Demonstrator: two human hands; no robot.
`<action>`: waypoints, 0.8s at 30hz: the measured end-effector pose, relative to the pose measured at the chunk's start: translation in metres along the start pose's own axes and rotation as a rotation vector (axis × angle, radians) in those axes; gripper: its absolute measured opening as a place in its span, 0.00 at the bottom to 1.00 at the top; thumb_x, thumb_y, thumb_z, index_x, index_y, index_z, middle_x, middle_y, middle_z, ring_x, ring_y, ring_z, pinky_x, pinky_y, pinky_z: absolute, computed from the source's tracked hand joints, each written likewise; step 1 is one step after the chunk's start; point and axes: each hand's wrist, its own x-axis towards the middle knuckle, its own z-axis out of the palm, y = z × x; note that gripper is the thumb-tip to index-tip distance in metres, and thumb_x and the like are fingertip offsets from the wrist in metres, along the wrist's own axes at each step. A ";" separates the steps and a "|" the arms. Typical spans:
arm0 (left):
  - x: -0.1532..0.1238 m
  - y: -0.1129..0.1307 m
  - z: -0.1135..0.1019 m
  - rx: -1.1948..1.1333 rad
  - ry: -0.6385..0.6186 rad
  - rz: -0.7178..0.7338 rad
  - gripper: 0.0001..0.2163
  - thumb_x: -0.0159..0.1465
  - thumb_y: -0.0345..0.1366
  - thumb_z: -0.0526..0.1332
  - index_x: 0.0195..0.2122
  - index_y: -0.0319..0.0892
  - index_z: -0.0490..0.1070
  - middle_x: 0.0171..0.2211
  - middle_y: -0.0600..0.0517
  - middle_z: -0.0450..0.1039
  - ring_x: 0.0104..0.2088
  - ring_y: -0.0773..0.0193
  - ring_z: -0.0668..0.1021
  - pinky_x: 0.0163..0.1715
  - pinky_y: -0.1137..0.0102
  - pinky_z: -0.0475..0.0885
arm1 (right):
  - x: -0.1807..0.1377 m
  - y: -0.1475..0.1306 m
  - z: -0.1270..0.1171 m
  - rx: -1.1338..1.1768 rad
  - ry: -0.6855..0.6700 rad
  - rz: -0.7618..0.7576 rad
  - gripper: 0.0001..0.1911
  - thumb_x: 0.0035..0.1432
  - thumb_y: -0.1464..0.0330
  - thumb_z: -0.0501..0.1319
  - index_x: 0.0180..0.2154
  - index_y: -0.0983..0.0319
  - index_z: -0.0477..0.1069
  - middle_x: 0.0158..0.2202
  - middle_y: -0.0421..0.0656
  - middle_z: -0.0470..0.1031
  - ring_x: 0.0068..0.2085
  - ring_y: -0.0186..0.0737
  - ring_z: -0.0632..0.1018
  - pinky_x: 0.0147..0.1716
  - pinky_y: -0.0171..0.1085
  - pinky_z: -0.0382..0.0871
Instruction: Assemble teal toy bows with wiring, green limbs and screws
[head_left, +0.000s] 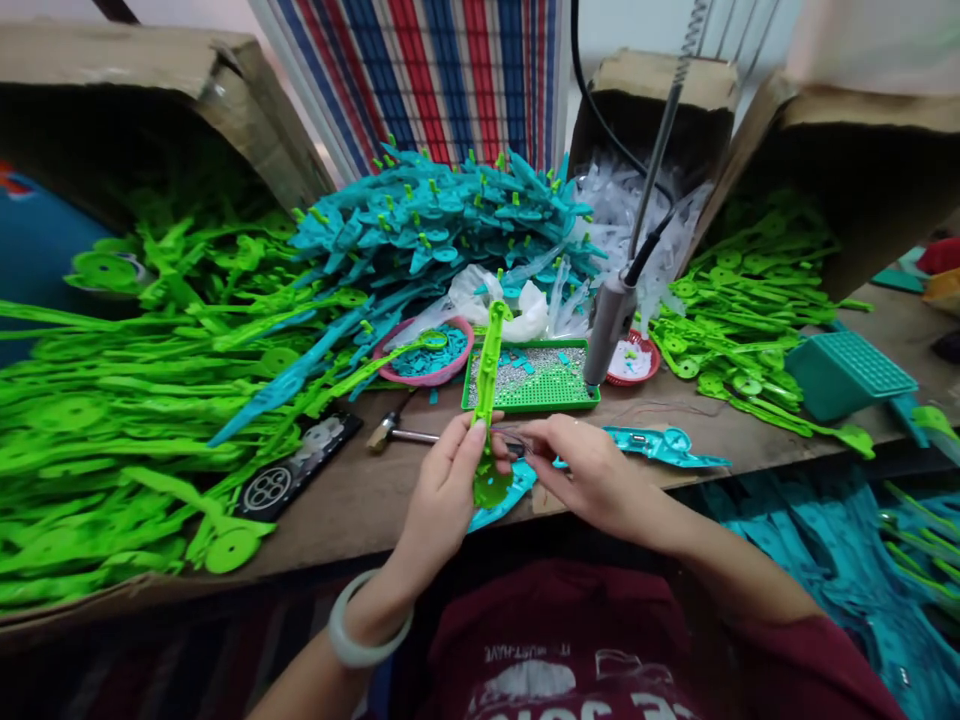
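My left hand [451, 478] is closed around a long green plastic part [490, 370], held upright with its round end low. My right hand [589, 462] pinches thin dark wires [517, 432] beside that part; the fingertips nearly meet it. Under the hands lies a blue plastic part [510, 495], partly covered. Another blue plastic part [660, 445] rests on the table to the right. Left of the hands is a hammer [386, 430], its handle running behind them. A grey electric screwdriver [609, 325] hangs over the right end of a green tray [529, 405] of small screws.
Green parts [112, 430] pile up at the left, with more green parts [739, 310] at the right. Blue parts [442, 215] are heaped at the back. A pink bowl [390, 345], a red basket [649, 372], a teal basket [844, 380] and a phone [274, 485] surround the work spot.
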 end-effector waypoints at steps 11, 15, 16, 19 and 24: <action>-0.021 0.016 0.003 0.255 -0.048 0.069 0.15 0.70 0.46 0.56 0.49 0.42 0.69 0.28 0.54 0.73 0.31 0.61 0.76 0.36 0.68 0.71 | 0.012 -0.008 -0.042 0.212 -0.346 0.222 0.07 0.70 0.72 0.51 0.38 0.61 0.66 0.34 0.39 0.70 0.33 0.33 0.71 0.35 0.34 0.67; -0.021 0.016 0.003 0.197 -0.081 0.001 0.18 0.68 0.46 0.58 0.53 0.40 0.68 0.26 0.55 0.72 0.30 0.62 0.76 0.34 0.69 0.71 | 0.017 -0.001 -0.047 0.143 -0.254 0.084 0.07 0.70 0.71 0.53 0.39 0.61 0.70 0.36 0.42 0.72 0.37 0.35 0.72 0.37 0.35 0.66; -0.021 0.016 0.002 0.185 -0.099 -0.019 0.20 0.67 0.45 0.59 0.55 0.40 0.68 0.27 0.55 0.73 0.30 0.62 0.76 0.33 0.69 0.72 | 0.018 0.001 -0.049 0.054 -0.232 0.013 0.08 0.70 0.70 0.54 0.39 0.62 0.71 0.37 0.43 0.71 0.37 0.36 0.71 0.36 0.35 0.65; -0.023 0.016 0.003 0.164 -0.183 -0.093 0.24 0.65 0.43 0.60 0.60 0.39 0.66 0.29 0.54 0.74 0.30 0.62 0.77 0.32 0.69 0.74 | 0.023 0.004 -0.053 -0.158 -0.238 -0.118 0.11 0.70 0.69 0.53 0.38 0.63 0.72 0.37 0.44 0.68 0.36 0.36 0.68 0.33 0.35 0.61; -0.026 0.012 0.012 0.086 -0.267 -0.160 0.21 0.65 0.43 0.60 0.57 0.41 0.71 0.31 0.53 0.75 0.27 0.65 0.75 0.29 0.70 0.75 | 0.030 0.008 -0.046 -0.212 -0.243 -0.073 0.10 0.70 0.70 0.54 0.36 0.63 0.71 0.35 0.43 0.67 0.34 0.35 0.67 0.32 0.34 0.59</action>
